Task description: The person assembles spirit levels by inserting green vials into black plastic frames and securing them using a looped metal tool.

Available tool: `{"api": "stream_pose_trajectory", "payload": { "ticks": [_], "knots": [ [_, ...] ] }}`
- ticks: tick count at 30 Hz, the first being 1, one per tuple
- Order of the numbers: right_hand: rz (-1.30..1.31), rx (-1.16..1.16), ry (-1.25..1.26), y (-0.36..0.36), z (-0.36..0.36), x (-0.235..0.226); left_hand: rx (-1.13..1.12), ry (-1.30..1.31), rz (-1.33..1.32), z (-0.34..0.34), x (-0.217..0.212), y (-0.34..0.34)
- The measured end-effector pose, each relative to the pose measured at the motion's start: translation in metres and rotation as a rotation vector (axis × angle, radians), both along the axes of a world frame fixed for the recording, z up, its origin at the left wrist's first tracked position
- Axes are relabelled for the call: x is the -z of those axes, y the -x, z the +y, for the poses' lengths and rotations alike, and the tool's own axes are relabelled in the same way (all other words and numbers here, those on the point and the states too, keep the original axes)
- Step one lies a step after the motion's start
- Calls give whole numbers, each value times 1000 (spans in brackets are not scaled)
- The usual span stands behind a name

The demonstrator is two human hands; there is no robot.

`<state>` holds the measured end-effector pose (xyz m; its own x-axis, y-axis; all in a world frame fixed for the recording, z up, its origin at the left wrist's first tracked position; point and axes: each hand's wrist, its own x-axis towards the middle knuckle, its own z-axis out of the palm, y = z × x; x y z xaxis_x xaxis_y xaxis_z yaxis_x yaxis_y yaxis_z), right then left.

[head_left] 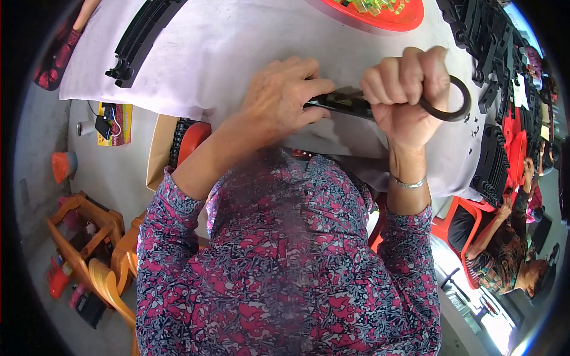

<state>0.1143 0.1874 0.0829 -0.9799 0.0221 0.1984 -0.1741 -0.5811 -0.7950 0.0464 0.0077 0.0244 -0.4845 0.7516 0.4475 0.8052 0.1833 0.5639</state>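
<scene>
On the white-covered table [237, 35], just in front of the person's chest, a flat black plastic part [341, 102] lies between the two hands: the left hand [285, 98] rests palm down with its fingers spread flat across the part's near end, pressing it to the cloth. The right hand [407, 95] is closed in a tight fist around a tool handle, whose dark ring [454, 101] sticks out past the fist on the right, directly above the part's other end. Farther back sit a red tray [386, 18], a curved black strip [145, 35] at the left, and stacked black parts [490, 41] at the right.
</scene>
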Motion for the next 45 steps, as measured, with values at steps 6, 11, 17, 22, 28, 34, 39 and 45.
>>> {"api": "stream_pose_trajectory", "payload": {
  "ticks": [6, 11, 17, 22, 28, 34, 39, 45],
  "knots": [
    [-7, 162, 105, -5, 5, 3, 0, 19, -10, 0, -3, 0],
    [4, 3, 34, -5, 13, 7, -4, 14, -8, 1, -2, 1],
    [-68, 160, -39, -4, -3, -4, -4, 31, 13, -1, -1, 1],
    [-59, 222, -104, -5, -7, -1, 4, 2, 28, 1, 2, 0],
    [4, 229, 131, -9, 10, -11, -7, 60, 7, 1, -2, 0],
    [-244, 797, -839, -20, 52, -39, 1, 82, -22, -2, -6, 0],
    [-579, 573, -1403, -28, 119, 11, 42, 68, -40, -5, -18, 2],
    [-627, 485, -1646, -30, 135, 10, 55, -11, -16, -4, -25, -3]
  ]
}}
